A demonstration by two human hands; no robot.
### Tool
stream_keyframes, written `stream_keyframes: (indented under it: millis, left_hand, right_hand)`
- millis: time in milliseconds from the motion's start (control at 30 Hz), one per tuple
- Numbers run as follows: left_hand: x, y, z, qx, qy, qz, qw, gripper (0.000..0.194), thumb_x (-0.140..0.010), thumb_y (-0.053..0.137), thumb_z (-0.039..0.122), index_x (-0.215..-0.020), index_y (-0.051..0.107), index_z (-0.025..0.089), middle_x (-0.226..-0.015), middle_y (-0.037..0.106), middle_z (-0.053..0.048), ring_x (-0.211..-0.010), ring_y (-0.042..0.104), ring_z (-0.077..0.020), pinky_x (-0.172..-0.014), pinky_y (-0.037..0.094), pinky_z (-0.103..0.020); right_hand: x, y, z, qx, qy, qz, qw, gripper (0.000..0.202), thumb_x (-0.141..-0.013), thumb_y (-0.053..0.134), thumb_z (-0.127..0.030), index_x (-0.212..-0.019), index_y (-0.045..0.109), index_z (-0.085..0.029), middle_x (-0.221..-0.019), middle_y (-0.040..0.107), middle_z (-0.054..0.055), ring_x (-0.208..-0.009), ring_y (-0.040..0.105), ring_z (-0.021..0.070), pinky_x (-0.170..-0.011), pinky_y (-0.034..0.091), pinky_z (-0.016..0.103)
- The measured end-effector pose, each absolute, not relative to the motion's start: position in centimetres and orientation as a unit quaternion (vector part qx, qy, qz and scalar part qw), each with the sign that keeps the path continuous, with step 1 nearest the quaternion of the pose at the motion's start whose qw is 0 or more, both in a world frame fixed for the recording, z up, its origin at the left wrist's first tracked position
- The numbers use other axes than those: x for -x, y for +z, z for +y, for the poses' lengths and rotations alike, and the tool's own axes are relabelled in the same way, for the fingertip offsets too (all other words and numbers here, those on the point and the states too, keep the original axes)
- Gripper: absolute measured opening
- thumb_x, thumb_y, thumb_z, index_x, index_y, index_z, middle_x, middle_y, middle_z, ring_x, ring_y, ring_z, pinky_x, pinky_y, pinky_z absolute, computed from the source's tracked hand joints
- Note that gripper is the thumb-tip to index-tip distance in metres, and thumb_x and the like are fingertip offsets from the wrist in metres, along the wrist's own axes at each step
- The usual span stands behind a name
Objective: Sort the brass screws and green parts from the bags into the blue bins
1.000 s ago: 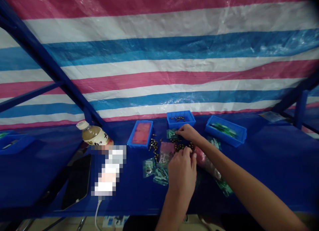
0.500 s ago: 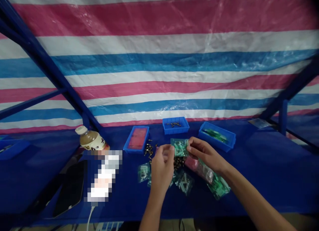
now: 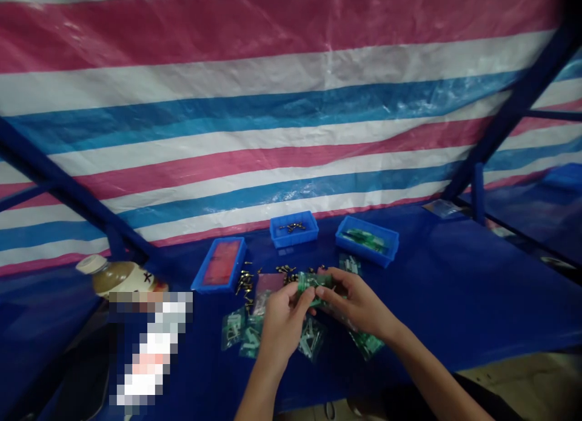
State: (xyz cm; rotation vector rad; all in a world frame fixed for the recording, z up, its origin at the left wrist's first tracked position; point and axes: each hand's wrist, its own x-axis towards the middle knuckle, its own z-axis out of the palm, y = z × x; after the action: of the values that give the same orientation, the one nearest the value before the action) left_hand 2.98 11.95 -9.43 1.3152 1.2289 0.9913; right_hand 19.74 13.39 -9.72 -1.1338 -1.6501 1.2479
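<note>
Both hands pinch a small green-tinted plastic packet above the middle of the blue tabletop. My left hand grips its near left side with thumb and fingers. From the right, my right hand holds it, thumb and fingertips close to the left thumb. Around and below them lie clear packets of pale pieces, another such packet and a green packet. Partly behind my left hand is a pink packet. Loose brass-coloured screw-like parts are scattered left of it.
Along the back stand a blue bin with pink-red contents, a blue bin with brass-coloured parts and a blue bin with green packets. A drink bottle is at left. Striped sheeting hangs behind, between blue frame posts.
My view has turned, so the tabletop items appear farther left. My hands have come closer together, and the packet, spread flat before, is now bunched between them.
</note>
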Motion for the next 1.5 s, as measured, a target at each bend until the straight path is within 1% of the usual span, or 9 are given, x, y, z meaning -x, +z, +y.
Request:
stream_keyframes:
  millis: [167, 300, 433, 567, 767, 900, 1100, 1300, 1500]
  left_hand:
    - [-3.6, -9.3, 12.1, -0.515, 0.452, 0.548, 0.480, 0.040, -0.087, 0.058, 0.051, -0.102, 0.065, 0.015, -0.072, 0.068, -0.003, -0.068, 0.064, -0.0163, -0.057, 0.043, -0.022]
    - [-3.5, -9.5, 12.2, -0.519, 0.456, 0.557, 0.460, 0.041, -0.086, 0.058, 0.051, -0.108, 0.063, 0.016, -0.089, 0.072, -0.008, -0.074, 0.066, -0.0172, -0.061, 0.047, -0.024]
    - [-3.7, -9.6, 12.0, -0.544, 0.443, 0.553, 0.449, 0.039, -0.088, 0.056, 0.050, -0.105, 0.064, 0.016, -0.089, 0.073, -0.009, -0.073, 0.066, -0.0181, -0.064, 0.048, -0.026]
    - [-3.9, -9.3, 11.9, -0.569, 0.420, 0.566, 0.424, 0.037, -0.089, 0.054, 0.049, -0.103, 0.066, 0.016, -0.089, 0.073, -0.009, -0.073, 0.066, -0.0195, -0.066, 0.049, -0.028]
    - [-3.6, -9.3, 11.9, -0.577, 0.414, 0.581, 0.398, 0.036, -0.091, 0.052, 0.049, -0.102, 0.066, 0.018, -0.089, 0.073, -0.008, -0.073, 0.067, -0.0192, -0.066, 0.049, -0.027]
    - [-3.4, -9.5, 11.7, -0.589, 0.410, 0.587, 0.374, 0.034, -0.091, 0.051, 0.048, -0.102, 0.066, 0.020, -0.088, 0.073, -0.007, -0.072, 0.067, -0.0193, -0.064, 0.048, -0.027]
    - [-3.3, -9.3, 11.6, -0.603, 0.396, 0.593, 0.358, 0.033, -0.092, 0.048, 0.048, -0.100, 0.067, 0.022, -0.085, 0.073, -0.005, -0.070, 0.065, -0.0186, -0.061, 0.045, -0.026]
    - [-3.4, -9.0, 11.4, -0.624, 0.384, 0.592, 0.336, 0.031, -0.093, 0.048, 0.046, -0.099, 0.068, 0.023, -0.079, 0.071, -0.003, -0.065, 0.062, -0.0170, -0.057, 0.042, -0.024]
    - [-3.8, -8.5, 11.2, -0.631, 0.379, 0.601, 0.310, 0.031, -0.093, 0.047, 0.042, -0.092, 0.070, 0.021, -0.073, 0.069, -0.003, -0.054, 0.054, -0.0144, -0.051, 0.036, -0.023]
  right_hand:
    - [-21.6, -9.3, 14.4, 0.484, 0.420, -0.636, 0.430, 0.029, -0.089, 0.057, -0.047, -0.085, 0.061, -0.019, -0.075, 0.063, 0.001, -0.066, 0.057, 0.0151, -0.059, 0.043, 0.025]
    - [-25.7, -9.1, 16.8, 0.606, 0.160, -0.606, 0.489, 0.029, -0.086, 0.060, -0.047, -0.088, 0.063, -0.018, -0.078, 0.067, 0.005, -0.069, 0.059, 0.0193, -0.061, 0.044, 0.029]
    - [-30.1, -9.9, 19.0, 0.660, -0.029, -0.646, 0.382, 0.018, -0.088, 0.057, -0.033, -0.093, 0.067, -0.019, -0.089, 0.068, 0.009, -0.083, 0.060, 0.0251, -0.073, 0.044, 0.035]
    - [-31.3, -10.8, 19.0, 0.659, -0.047, -0.686, 0.305, 0.018, -0.087, 0.054, -0.024, -0.092, 0.070, -0.019, -0.094, 0.070, 0.009, -0.086, 0.061, 0.0270, -0.076, 0.045, 0.038]
    - [-29.5, -8.9, 17.5, 0.619, -0.033, -0.642, 0.451, 0.022, -0.092, 0.051, -0.028, -0.096, 0.071, -0.019, -0.093, 0.071, 0.007, -0.078, 0.063, 0.0211, -0.070, 0.047, 0.032]
    - [-29.1, -8.8, 18.6, 0.589, -0.003, -0.651, 0.479, 0.019, -0.091, 0.055, -0.028, -0.094, 0.071, -0.019, -0.092, 0.072, 0.006, -0.077, 0.065, 0.0200, -0.068, 0.048, 0.029]
    - [-29.0, -10.8, 21.0, 0.606, 0.009, -0.703, 0.373, 0.017, -0.088, 0.057, -0.025, -0.093, 0.073, -0.019, -0.089, 0.073, 0.006, -0.079, 0.068, 0.0218, -0.072, 0.048, 0.030]
    - [-28.1, -11.4, 21.0, 0.632, 0.000, -0.729, 0.263, 0.026, -0.094, 0.049, -0.026, -0.096, 0.074, -0.019, -0.094, 0.075, 0.007, -0.086, 0.069, 0.0249, -0.074, 0.048, 0.032]
    - [-27.5, -12.0, 21.3, 0.629, -0.074, -0.740, 0.226, 0.030, -0.095, 0.049, -0.029, -0.108, 0.071, -0.014, -0.107, 0.068, 0.013, -0.100, 0.059, 0.0278, -0.089, 0.046, 0.038]
